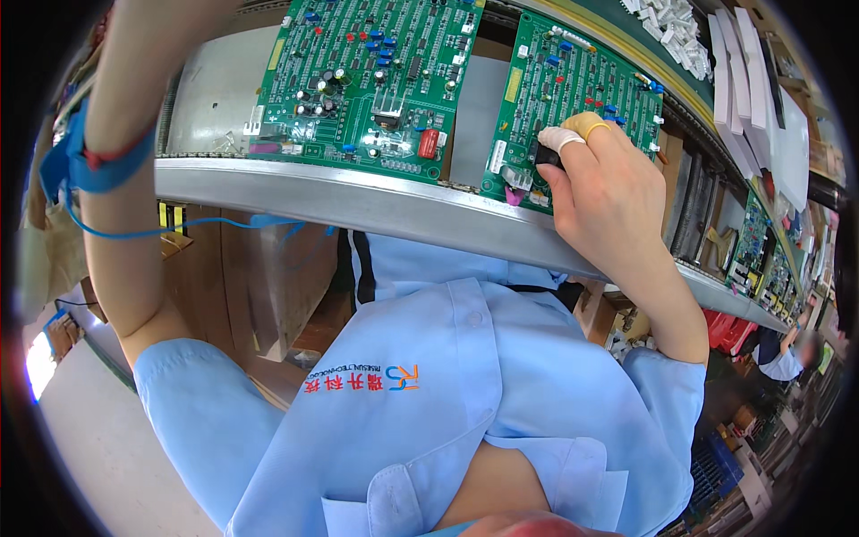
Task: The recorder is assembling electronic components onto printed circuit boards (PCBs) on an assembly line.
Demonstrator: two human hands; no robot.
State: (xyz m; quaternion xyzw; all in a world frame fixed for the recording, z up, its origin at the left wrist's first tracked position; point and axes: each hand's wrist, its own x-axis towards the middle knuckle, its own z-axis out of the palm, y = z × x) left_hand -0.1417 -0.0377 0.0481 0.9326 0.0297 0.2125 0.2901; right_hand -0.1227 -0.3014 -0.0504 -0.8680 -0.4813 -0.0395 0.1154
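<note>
My right hand (613, 183) is over the right-hand green circuit board (528, 98), with cots on two fingers. Its thumb and forefinger close on a small black block-shaped component (547, 155) near the board's front edge. Whether the component is seated in the board cannot be made out. My left arm (125, 242) reaches up past the top edge, a blue wrist strap (112, 166) around it; the hand itself is out of the picture. A second green circuit board (358, 107) lies to the left, with capacitors, blue parts and a red block on it.
A metal rail (358, 183) runs along the front of the boards. White connectors (671, 36) lie heaped at the far right, beside upright white panels (743, 80). A blue cord (197, 224) trails from the wrist strap. More boards (752, 242) and another person (783, 362) are farther right.
</note>
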